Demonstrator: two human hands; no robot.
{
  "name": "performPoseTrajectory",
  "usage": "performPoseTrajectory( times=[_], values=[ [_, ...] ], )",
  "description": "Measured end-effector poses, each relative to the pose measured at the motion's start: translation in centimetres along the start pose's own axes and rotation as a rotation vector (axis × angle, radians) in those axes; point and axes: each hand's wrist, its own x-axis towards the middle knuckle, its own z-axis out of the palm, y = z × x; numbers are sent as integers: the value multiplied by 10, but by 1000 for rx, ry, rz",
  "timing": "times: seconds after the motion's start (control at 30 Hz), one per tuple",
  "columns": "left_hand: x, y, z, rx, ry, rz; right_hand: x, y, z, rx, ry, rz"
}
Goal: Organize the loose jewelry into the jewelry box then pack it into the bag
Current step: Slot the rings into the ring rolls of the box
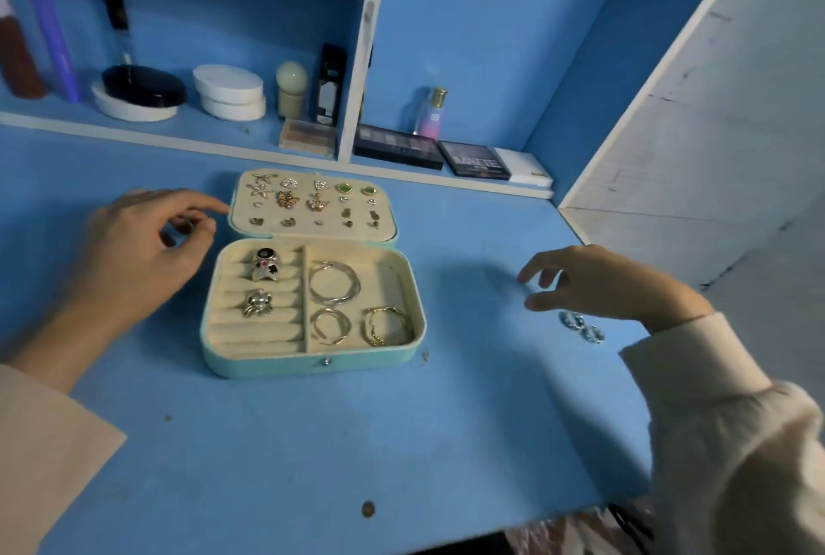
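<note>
Both hands empty, fingers loosely apart | left hand (pixel 147 242) mid-left, beside open jewelry box (pixel 268 363) | right hand (pixel 602 286) mid-right, just beside 2 silver rings (pixel 580 326) on table (pixel 312 443)

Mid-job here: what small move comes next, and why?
Probably draw the right hand back to pinch the small silver hoops lying loose on the blue table beside its wrist: they look like the only jewelry outside the open mint-green jewelry box, and that hand holds nothing.
</note>
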Motion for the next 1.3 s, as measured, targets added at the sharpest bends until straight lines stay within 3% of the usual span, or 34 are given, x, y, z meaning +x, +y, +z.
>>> performPoseTrajectory(
  times=[0.23, 0.4, 0.53, 0.67, 0.83, 1.03, 1.3],
  values=[
    [1, -9, 3, -71, -41, -12, -12, 41, 6, 11, -144, 197],
    [-1, -5, 1, -45, -34, 11, -7, 37, 17, 130, -17, 161],
    [-1, 6, -2, -63, -34, -39, -1, 22, 21, 112, 95, 75],
    [-1, 12, -1, -38, 6, -10, 3, -15, 17, 378, 258, -64],
    [-4, 23, -4, -102, 42, 75, 8, -97, 22, 600, 409, -379],
    [-6, 44, -9, -489, -93, -109, 28, -177, 40, 448, 526, -590],
    [3, 43, -7, -760, -119, -323, 30, -201, 45, 286, 656, -674]
  ],
)
